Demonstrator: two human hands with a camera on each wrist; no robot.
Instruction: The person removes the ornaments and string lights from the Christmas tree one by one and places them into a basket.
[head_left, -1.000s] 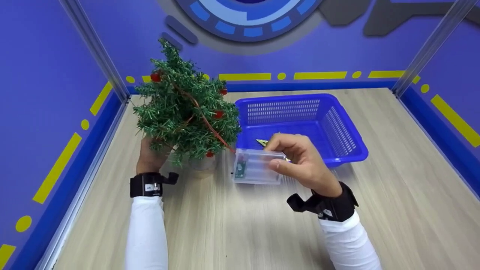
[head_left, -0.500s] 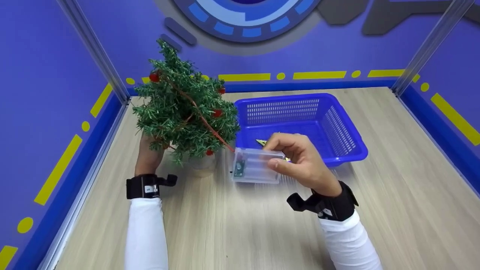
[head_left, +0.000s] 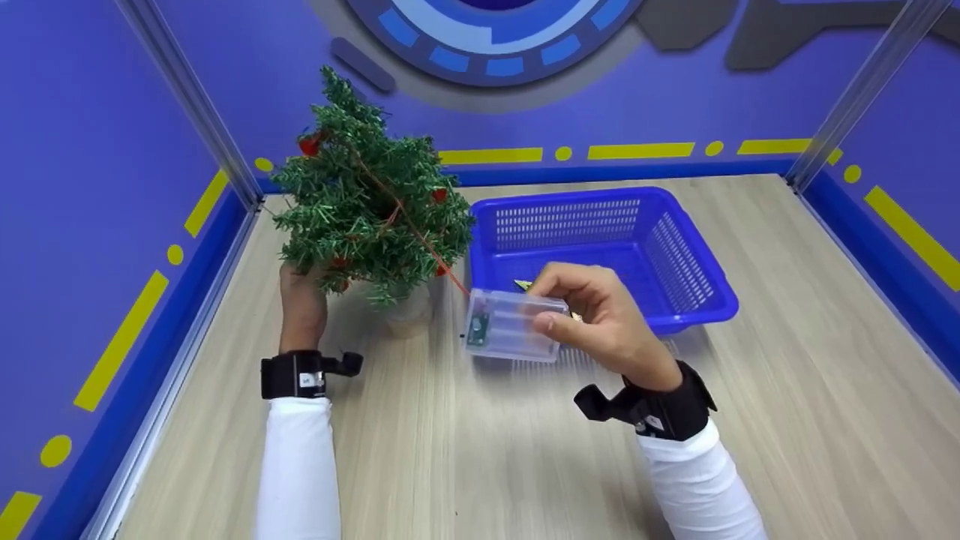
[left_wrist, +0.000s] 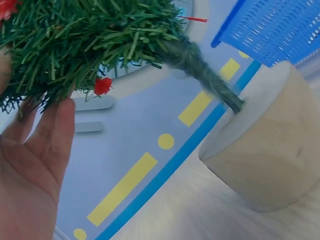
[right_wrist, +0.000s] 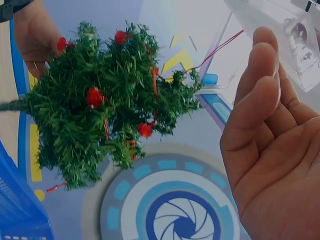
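A small green Christmas tree with red ornaments stands at left, its round wooden base visible in the left wrist view. My left hand touches the lower left branches. In the left wrist view its fingers are fairly straight, with their tips at the foliage. My right hand pinches a clear plastic battery case between thumb and fingers, in front of the basket. A green circuit board shows inside the case. Red wire runs from the case up over the tree.
A blue plastic basket stands right of the tree. Small gold-coloured pieces show in it, partly hidden by my right hand. Blue panel walls enclose the wood-grain table at the back and sides.
The tree has turned, its red ornaments shifting place, and it has moved slightly back. My left hand has moved a little to the right. The battery case is slightly higher in my right hand.
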